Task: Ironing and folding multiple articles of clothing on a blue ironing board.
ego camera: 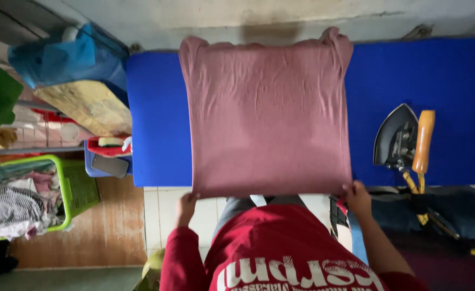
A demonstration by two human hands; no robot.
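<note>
A: Hands?
B: Left hand (185,203) and right hand (357,195) each pinch a near corner of the pink shirt (267,116), spread ahead on the blue board (156,118).
A: Tip?
B: Keep hem taut; iron (402,137) sits right.

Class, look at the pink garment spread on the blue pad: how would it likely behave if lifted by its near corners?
The pink garment is probably floppy: it lies flat with fine wrinkles, following the blue pad. It likely sags in the middle, since the left hand and right hand grip only its near corners. It seems light, thin cloth.
</note>
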